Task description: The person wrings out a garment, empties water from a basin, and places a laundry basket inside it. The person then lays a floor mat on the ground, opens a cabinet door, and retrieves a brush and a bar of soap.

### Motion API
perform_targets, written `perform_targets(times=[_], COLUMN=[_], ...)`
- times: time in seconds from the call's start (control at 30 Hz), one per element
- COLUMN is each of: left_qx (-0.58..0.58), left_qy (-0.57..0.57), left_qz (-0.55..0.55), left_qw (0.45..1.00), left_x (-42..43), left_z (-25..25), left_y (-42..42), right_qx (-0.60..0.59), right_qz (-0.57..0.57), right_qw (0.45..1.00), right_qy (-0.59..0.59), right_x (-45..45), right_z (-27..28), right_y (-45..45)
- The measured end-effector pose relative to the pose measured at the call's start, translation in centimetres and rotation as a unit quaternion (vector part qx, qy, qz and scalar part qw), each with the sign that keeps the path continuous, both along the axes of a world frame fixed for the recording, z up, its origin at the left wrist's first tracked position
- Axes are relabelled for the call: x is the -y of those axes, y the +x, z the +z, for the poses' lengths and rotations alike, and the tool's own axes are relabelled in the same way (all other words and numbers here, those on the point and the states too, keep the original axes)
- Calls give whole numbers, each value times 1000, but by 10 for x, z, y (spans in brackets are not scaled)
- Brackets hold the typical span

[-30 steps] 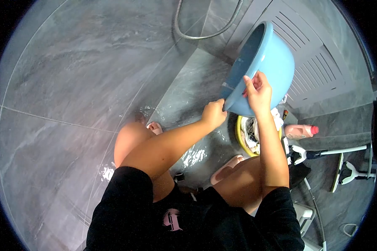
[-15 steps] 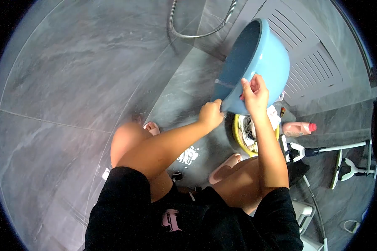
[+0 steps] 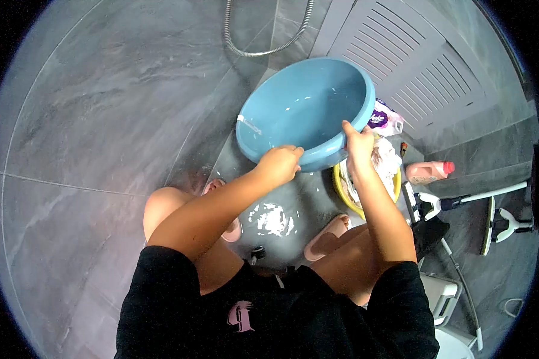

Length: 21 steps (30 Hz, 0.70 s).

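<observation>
A large blue basin (image 3: 326,90) is tilted in front of me, its inside facing up toward my view and showing only small bright reflections. My left hand (image 3: 280,165) is closed on the near rim, left of centre. Farther right along the same rim, my right hand (image 3: 358,143) grips with the thumb over the edge. Below and right of the basin stands a yellow basin (image 3: 354,206) with white cloth (image 3: 386,161) in it, partly hidden by my right forearm.
A pink bottle (image 3: 428,172) with a red cap lies at the right, near a purple and white packet (image 3: 386,118). Squeegee-like tools (image 3: 428,205) lean farther right. A shower hose (image 3: 269,52) hangs at the back. The floor shows a bright patch (image 3: 273,219) between my feet.
The blue basin has swung from nearly on its side to a lower tilt, moving left and showing its inside. Both hands stay on its rim; my left hand has shifted slightly left.
</observation>
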<state>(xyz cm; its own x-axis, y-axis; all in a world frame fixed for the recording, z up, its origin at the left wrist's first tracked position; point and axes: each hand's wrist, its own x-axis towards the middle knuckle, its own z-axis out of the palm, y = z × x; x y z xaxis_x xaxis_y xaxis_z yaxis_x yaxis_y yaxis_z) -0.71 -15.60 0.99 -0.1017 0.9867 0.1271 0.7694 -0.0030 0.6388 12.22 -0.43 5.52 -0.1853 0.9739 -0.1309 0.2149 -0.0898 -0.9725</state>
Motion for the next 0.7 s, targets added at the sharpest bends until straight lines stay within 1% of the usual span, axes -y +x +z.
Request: perform_targets(times=[0.07,0.1,0.13,0.17,0.2,0.23,0.27,0.33,0.37,0.4,0.43,0.47,0.5,0.53,0.57,0.6,0.67,0.7], left_qx=[-30,-32,-8,17,17,5,-7,-12,-40,-67,5,78,251,414,469,468,487,484], left_qy=[-40,-39,-16,6,7,31,54,32,11,-11,-96,-180,-223,-261,-194,-196,-201,-204], left_qz=[-16,-19,-27,-35,-38,1,39,240,323,402,457,504,489,459,453,451,464,462], left_qw=[999,999,999,999,999,1000,998,970,945,913,884,841,805,742,733,734,712,715], left_x=[4,6,9,11,11,11,10,6,2,0,-2,0,3,7,6,5,7,8], left_z=[7,9,11,12,8,0,-8,-17,-33,-52,-65,-72,-65,-57,-83,-81,-77,-69], left_y=[1,0,-1,-2,-7,-16,-26,-49,-65,-80,-93,-100,-102,-103,-104,-102,-96,-92], right_qx=[-95,-110,-111,-128,-145,-188,-180,-184,-186,-216,-246,-246,-244,-243,-248,-249,-230,-219], right_qz=[-23,-43,-47,-59,-71,-82,-105,-94,-95,-99,-102,-105,-107,-107,-89,-92,-56,-75], right_qw=[995,993,993,989,985,976,975,971,971,963,953,953,951,947,950,950,958,956], right_qy=[-14,-10,-9,-38,-67,-68,-78,-119,-117,-130,-144,-141,-160,-179,-167,-167,-163,-182], right_x=[6,-1,-5,-9,-11,-12,-14,-20,-19,-16,-14,-14,-16,-16,-17,-18,-21,-21], right_z=[-5,-19,-24,-27,-27,-25,-20,-22,-23,-26,-30,-39,-52,-63,-73,-76,-83,-84], right_y=[0,4,9,15,20,24,29,47,50,54,59,66,74,80,87,91,102,104])
